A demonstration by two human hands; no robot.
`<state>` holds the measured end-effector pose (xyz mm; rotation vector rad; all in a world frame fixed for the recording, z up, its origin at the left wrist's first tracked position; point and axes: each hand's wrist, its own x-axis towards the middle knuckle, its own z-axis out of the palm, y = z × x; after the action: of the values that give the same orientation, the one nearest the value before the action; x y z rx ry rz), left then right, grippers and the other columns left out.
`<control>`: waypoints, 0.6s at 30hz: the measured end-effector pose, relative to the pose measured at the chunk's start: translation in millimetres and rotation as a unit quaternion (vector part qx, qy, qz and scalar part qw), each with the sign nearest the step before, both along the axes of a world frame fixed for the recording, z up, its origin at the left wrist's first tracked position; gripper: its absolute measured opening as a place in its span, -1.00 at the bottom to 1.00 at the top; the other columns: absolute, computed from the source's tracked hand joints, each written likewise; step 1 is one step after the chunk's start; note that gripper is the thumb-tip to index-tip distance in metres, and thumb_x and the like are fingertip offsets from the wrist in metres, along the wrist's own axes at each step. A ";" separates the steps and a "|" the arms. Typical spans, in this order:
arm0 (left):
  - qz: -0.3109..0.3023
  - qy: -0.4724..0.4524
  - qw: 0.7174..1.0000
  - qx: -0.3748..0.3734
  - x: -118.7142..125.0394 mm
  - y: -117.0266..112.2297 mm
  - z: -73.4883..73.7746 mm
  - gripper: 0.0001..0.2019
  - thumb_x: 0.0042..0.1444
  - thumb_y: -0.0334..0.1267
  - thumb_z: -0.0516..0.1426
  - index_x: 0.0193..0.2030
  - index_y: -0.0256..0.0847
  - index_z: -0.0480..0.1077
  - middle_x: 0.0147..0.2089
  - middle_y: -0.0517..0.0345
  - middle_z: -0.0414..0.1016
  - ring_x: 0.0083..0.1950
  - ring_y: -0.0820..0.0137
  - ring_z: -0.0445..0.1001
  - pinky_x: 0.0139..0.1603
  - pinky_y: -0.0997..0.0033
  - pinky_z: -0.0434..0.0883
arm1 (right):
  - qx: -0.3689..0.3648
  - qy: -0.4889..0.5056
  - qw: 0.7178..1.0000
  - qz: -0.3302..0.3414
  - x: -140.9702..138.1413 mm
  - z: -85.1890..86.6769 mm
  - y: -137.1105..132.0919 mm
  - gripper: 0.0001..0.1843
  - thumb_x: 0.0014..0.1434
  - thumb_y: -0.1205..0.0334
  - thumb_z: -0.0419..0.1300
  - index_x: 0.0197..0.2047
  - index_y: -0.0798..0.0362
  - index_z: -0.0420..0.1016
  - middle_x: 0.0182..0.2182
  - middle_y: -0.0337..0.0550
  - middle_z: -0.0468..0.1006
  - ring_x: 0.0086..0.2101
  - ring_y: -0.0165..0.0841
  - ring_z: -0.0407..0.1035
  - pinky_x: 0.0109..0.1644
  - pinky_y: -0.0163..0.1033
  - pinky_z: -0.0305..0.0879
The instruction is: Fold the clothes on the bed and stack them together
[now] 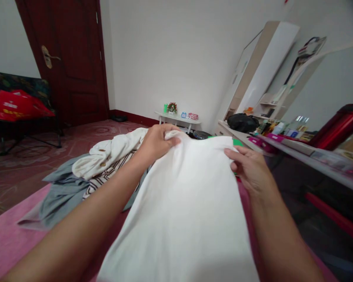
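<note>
A plain white garment (191, 203), its exact kind not clear, is stretched between my hands and runs down toward me. My left hand (160, 141) pinches its far left corner, fingers folded over the cloth. At the far right corner, my right hand (247, 164) grips the edge between thumb and fingers. Left of the garment lies a heap of clothes: a white buttoned piece (114, 150), a striped piece (106, 176) and a grey-blue piece (61, 192). Under them is a pink cover (11, 219).
A dressing table with bottles (294, 127) and a red flask (338, 127) stands close on the right. A low white table (178, 116) is by the far wall. A chair at left holds a red bag (17, 105), near a dark red door (70, 58).
</note>
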<state>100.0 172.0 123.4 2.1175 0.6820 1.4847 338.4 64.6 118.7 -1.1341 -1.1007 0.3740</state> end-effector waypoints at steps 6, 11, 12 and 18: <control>0.102 -0.183 0.969 0.128 9.2 11.7 4.6 -0.55 0.01 -0.20 0.24 0.07 -0.17 0.34 -0.05 0.13 0.46 -0.11 0.33 0.46 -0.13 0.42 0.40 | 0.224 -0.043 0.970 -0.084 -13.5 -2.7 16.7 -0.70 0.01 0.17 0.34 -0.16 0.05 0.49 -0.30 -0.22 0.55 -0.39 -0.40 0.47 -0.29 -0.24 0.47; -0.058 0.024 0.998 0.004 2.6 51.0 -41.5 -0.61 -0.05 -0.34 0.21 -0.01 -0.25 0.44 -0.17 0.14 0.53 -0.24 0.38 0.47 -0.23 0.49 0.38 | -0.075 -0.074 0.994 0.008 28.8 -51.1 33.7 -0.67 -0.12 0.12 0.34 -0.26 0.09 0.48 -0.45 -0.21 0.54 -0.51 -0.40 0.41 -0.44 -0.32 0.38; -0.102 0.114 0.987 -0.043 1.9 60.3 -57.2 -0.67 -0.07 -0.39 0.18 -0.10 -0.27 0.49 -0.26 0.16 0.55 -0.29 0.39 0.47 -0.27 0.51 0.37 | -0.156 -0.096 0.982 0.039 38.5 -66.9 37.6 -0.69 -0.16 0.15 0.33 -0.32 0.11 0.48 -0.50 -0.21 0.53 -0.54 -0.42 0.38 -0.47 -0.33 0.35; -0.218 0.458 0.850 -0.143 1.2 84.1 -117.4 -0.64 -0.20 -0.48 0.17 -0.21 -0.17 0.58 -0.43 0.33 0.54 -0.39 0.47 0.41 -0.35 0.61 0.29 | -0.400 -0.150 0.884 0.191 64.0 -116.7 42.2 -0.74 -0.21 0.29 0.18 -0.35 0.13 0.48 -0.58 -0.26 0.46 -0.62 -0.46 0.29 -0.52 -0.35 0.21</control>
<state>101.2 256.1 6.0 2.4357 0.5968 0.0534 402.4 106.8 2.1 -1.7374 -1.5065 1.0608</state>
